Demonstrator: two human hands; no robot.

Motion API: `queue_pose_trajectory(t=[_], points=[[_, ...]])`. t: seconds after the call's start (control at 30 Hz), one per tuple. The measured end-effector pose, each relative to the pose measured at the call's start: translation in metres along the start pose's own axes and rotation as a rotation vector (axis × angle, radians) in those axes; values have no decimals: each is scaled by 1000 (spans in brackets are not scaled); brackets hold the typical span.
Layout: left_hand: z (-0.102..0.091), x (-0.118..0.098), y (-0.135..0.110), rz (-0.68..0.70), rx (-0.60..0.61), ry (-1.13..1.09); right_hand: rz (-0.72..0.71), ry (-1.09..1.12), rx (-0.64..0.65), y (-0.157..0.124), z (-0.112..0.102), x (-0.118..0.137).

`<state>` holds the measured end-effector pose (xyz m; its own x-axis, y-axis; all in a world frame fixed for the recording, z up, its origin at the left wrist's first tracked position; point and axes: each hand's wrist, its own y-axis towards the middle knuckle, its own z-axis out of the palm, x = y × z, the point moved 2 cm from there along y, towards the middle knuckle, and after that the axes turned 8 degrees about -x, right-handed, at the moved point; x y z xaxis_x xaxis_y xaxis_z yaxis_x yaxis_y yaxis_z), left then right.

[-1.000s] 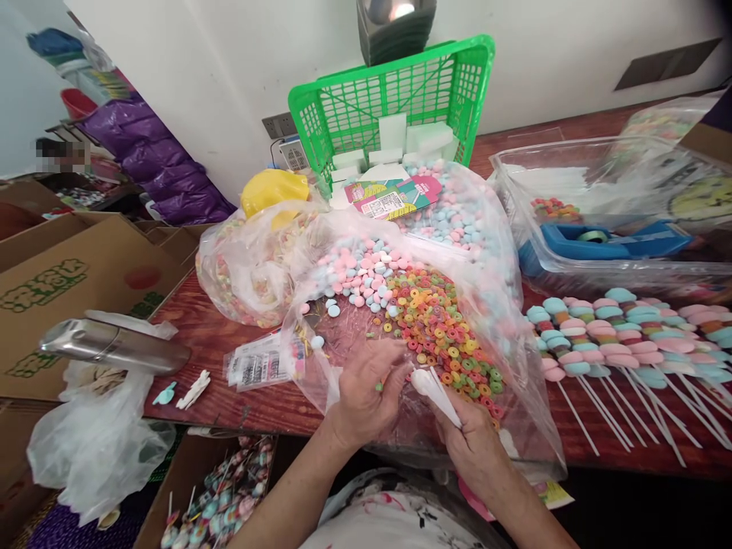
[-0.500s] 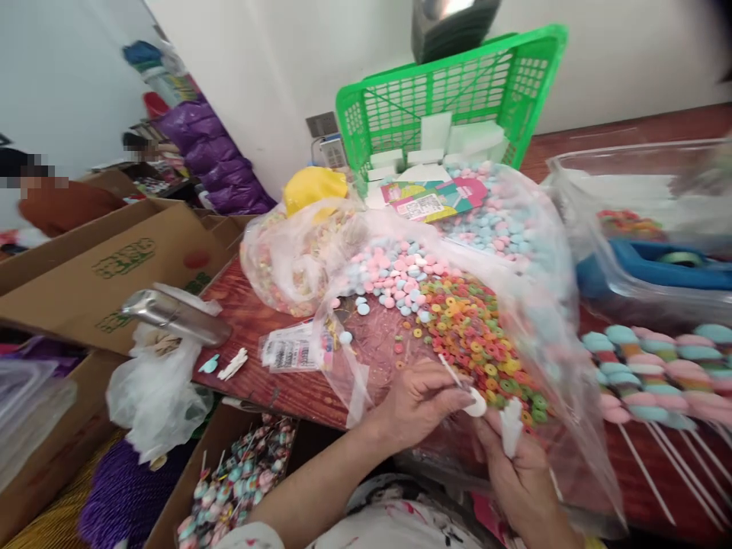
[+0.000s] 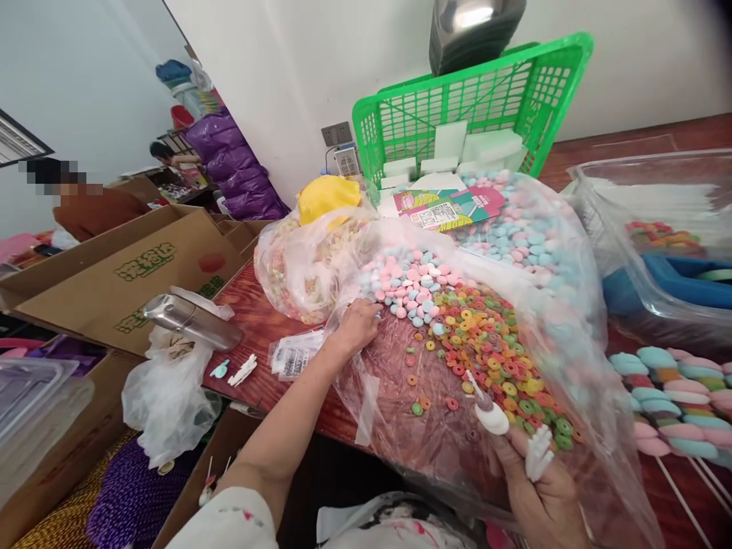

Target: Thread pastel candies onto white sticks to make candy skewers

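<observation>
My left hand (image 3: 357, 326) reaches forward into the open clear plastic bag (image 3: 577, 335), its fingers curled at the near edge of the pile of pink and blue candy discs (image 3: 412, 278). What those fingers pinch is hidden. Beside the discs lies a heap of small colourful candy rings (image 3: 492, 351). My right hand (image 3: 540, 488) stays near the bag's front edge, closed on a white stick (image 3: 483, 404) with a white disc on it and on a bunch of white sticks (image 3: 538, 451).
A green basket (image 3: 474, 107) leans on the wall behind the bag. Finished candy skewers (image 3: 669, 400) lie at the right, beside a clear tub (image 3: 657, 229). A second candy bag (image 3: 297, 263), cardboard boxes (image 3: 131, 267), a steel flask (image 3: 191, 320) and another person (image 3: 62, 194) are to the left.
My left hand let go of the stick and moved forward to the pink and blue discs. The right hand keeps the stick, now alone. The camera turned left.
</observation>
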<state>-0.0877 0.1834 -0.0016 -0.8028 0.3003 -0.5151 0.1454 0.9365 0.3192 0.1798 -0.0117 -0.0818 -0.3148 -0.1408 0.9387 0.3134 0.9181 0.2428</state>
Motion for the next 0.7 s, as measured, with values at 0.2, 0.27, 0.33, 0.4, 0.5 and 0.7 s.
queue_pose_trajectory(t=[0.2,0.27,0.33,0.4,0.5,0.7], points=[[4,-43,-39,-130,-41,-609,-126,-64,94,4,3,16],[10,-63,-51,-346,-11,-969,-193,-89,134,7,4,26],[16,-83,-61,-499,-42,-1212,-234,-132,144,10,5,34],[20,-100,-67,-560,-104,-1335,-237,-180,139,13,3,39],[23,-118,-73,-529,-158,-1350,-227,-213,131,15,0,43],[21,-130,-79,-519,-221,-1359,-238,-271,114,17,-6,49]])
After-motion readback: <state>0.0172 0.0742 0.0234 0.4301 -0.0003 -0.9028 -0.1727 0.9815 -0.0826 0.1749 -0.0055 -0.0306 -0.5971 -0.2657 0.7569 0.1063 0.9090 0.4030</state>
